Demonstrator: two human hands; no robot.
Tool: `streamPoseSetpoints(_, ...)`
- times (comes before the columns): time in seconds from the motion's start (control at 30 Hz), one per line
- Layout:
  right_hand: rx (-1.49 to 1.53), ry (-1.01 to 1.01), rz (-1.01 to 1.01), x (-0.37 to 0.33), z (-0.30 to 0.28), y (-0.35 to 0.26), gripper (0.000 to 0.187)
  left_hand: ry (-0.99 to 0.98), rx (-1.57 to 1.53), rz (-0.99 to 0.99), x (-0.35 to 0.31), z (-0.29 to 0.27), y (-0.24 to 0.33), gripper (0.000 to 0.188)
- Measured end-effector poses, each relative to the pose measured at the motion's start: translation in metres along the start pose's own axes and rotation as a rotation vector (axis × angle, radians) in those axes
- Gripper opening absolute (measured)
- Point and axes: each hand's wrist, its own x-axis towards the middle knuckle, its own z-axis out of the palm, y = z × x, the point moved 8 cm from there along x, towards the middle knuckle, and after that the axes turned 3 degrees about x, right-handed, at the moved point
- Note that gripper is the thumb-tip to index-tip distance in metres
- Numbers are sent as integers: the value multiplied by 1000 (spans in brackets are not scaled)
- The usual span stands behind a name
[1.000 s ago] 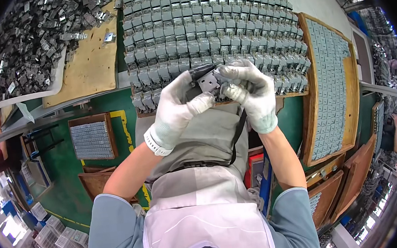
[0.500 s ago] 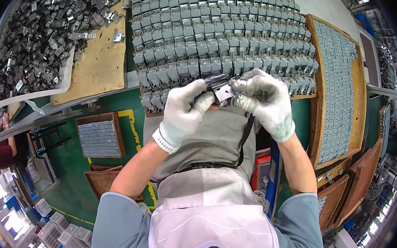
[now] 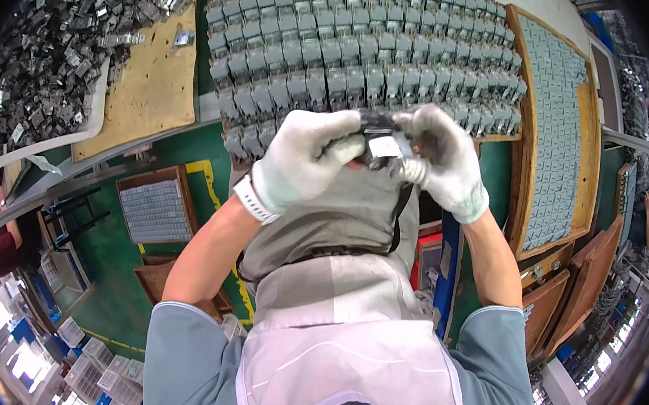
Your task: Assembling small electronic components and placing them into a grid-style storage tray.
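Note:
Both hands wear white knit gloves and meet over my lap, at the near edge of a board of grey parts. Between them is a small metal bracket (image 3: 385,148) with a bright flat face and a dark upper part, somewhat blurred. My left hand (image 3: 309,154) is closed, pinching the bracket's left side with thumb and fingers. My right hand (image 3: 444,157) is closed at its right side, fingertips curled over the edge. Whether a second small piece sits in the right fingertips cannot be made out. Just beyond stand packed rows of grey block-shaped parts (image 3: 342,50).
At far left a white bin (image 3: 97,118) holds a heap of small metal pieces, beside a wooden board (image 3: 144,87) with a few loose ones. On the right leans a wood-framed tray (image 3: 522,216) of grey parts. Another framed tray (image 3: 186,185) lies low at left.
The bracket has turned in my fingers and shifted slightly right. My left hand has moved up and right with it; the right fingers have re-curled. The whole view has tilted a little.

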Motion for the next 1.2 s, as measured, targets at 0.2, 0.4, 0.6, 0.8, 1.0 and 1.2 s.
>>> streamPoseSetpoints(0.2,49,42,88,-11,-13,4,76,180,326,155,-2,11,10,18)
streamPoseSetpoints(0.4,339,157,60,-17,-12,-3,89,350,438,144,17,25,21,19)
streamPoseSetpoints(0.6,-326,498,-106,-50,-92,-43,68,154,407,215,37,65,25,19)
streamPoseSetpoints(0.8,-1164,737,-113,-84,-200,-49,62,138,478,122,38,41,15,8)
streamPoseSetpoints(1.0,-1277,404,163,-61,-209,-4,72,84,454,119,38,31,24,6)
streamPoseSetpoints(1.2,-1091,470,-130,-35,-213,-75,65,203,445,192,25,-22,33,7)
